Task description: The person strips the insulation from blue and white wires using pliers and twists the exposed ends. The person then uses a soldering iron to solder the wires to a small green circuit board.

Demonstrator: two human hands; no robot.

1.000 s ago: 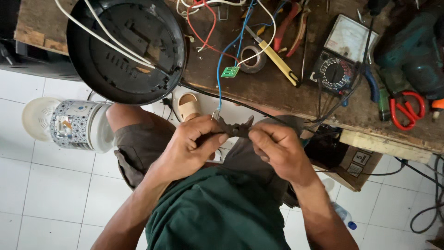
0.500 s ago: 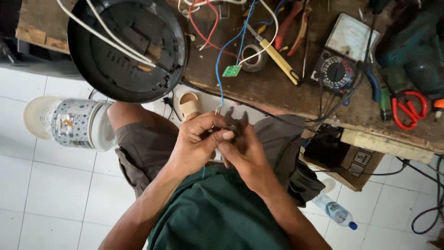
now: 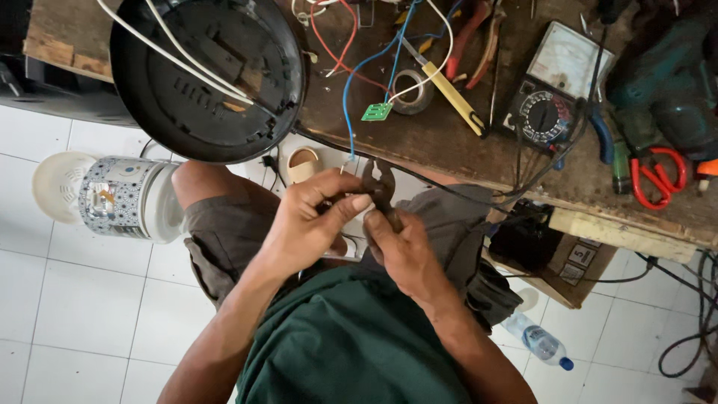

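Both hands now closed up over the lap. Right hand has brought pliers up, fingers wrapped on the handles. Left hand pinches the blue wire end, probably at the pliers' tip; stripping seems underway. Beyond: workbench, multimeter.

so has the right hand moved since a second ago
Yes. The right hand has shifted left toward the left hand, closer beneath the green circuit board on the bench, and now grips pliers.

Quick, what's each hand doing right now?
Left hand: closed, pinching the blue wire end.
Right hand: closed on the pliers.
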